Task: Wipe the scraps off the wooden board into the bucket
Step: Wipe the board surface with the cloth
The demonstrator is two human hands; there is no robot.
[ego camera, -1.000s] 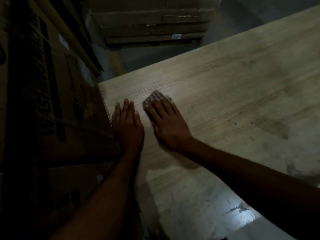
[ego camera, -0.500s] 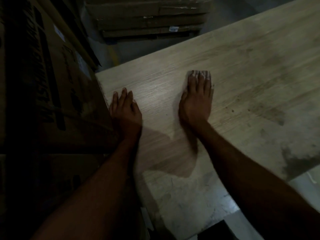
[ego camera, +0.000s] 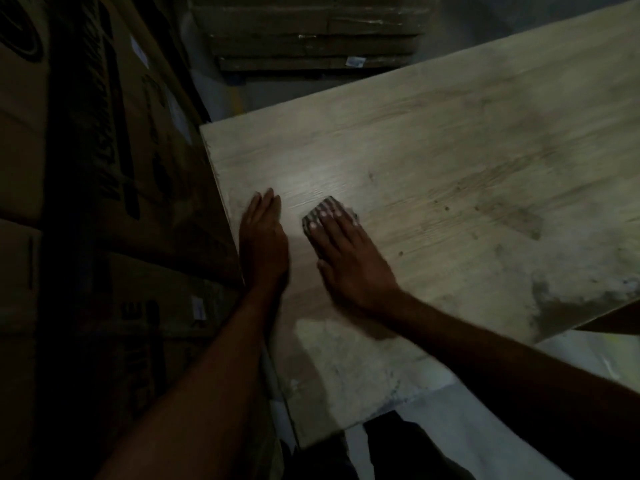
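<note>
I see the large pale wood-grain board lying flat and filling most of my view, its left edge running beside a wall of brown printed cardboard boxes.

The left hand lies palm down on the board, right at that left edge. Its fingers are straight and held together, and they grip nothing.

The right hand is just beside it, further in on the board and also palm down. Its fingers are stretched out flat, pressing a small dark-and-light striped cloth against the surface. The cloth shows only past the fingertips, and the rest is hidden under the hand. The fingers are not curled round it.

On the board I can make out a few small dark specks near the right hand. A dusty grey smear sits at the board's near right edge, well apart from both hands. The light is dim, so I cannot tell what the specks are.

Beyond the board's far edge sits a stack of flat brown cardboard sheets.
</note>
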